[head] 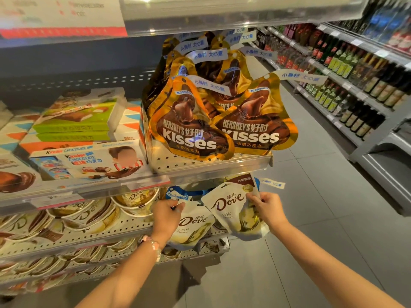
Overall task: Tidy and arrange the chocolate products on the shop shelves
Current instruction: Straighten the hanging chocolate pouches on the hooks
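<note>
The left hand (165,213) pinches the top of one white Dove pouch (191,227), the right hand (270,208) pinches another pouch (233,210) just beside it, with Kisses bags (195,127) above both hands.

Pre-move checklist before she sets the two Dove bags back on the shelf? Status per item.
1. Right hand pinches the top right of the tilted white Dove pouch: ok.
2. Left hand grips the top of the second white Dove pouch: ok.
3. Pouches upright and squared: not ok, the right one tilts and hangs past the perforated metal shelf.
4. Free slot behind the pouches: cannot tell, hidden.
5. Gold Hershey's Kisses bags above stand clear of the hands: ok.
6. Round Dove tubs to the left untouched: ok.
</note>
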`<act>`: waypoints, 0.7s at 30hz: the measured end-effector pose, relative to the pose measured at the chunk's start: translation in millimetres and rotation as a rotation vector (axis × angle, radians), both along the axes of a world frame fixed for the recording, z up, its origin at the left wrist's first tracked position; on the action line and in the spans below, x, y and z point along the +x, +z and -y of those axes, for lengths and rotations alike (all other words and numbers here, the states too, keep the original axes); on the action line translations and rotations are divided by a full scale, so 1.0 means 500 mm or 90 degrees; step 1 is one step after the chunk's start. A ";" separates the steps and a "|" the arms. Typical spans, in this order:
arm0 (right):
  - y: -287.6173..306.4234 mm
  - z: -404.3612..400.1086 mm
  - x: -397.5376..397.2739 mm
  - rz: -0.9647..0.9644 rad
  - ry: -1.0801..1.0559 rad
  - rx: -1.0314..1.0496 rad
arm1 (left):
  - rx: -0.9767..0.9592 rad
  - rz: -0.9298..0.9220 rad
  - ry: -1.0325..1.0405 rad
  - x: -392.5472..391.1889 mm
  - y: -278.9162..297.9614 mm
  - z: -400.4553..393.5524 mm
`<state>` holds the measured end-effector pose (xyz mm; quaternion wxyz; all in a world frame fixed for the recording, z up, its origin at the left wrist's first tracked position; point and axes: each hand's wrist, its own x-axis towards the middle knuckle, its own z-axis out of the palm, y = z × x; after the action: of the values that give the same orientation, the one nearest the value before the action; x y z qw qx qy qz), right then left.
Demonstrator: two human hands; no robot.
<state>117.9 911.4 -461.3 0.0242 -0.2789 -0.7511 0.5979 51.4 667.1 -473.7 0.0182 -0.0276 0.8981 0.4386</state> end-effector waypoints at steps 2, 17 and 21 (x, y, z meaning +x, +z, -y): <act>0.014 0.000 0.020 0.002 -0.006 -0.028 | 0.005 -0.027 -0.026 0.016 0.016 0.009; 0.079 -0.017 0.113 -0.101 0.175 -0.048 | 0.311 0.022 0.138 0.103 0.072 0.038; 0.088 0.010 0.109 -0.080 0.308 -0.085 | 0.327 0.009 0.079 0.115 0.081 0.030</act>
<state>172.5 906.2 -417.4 -0.0912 -0.0542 -0.7516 0.6511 108.9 652.1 -433.3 0.0038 -0.0804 0.7537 0.6522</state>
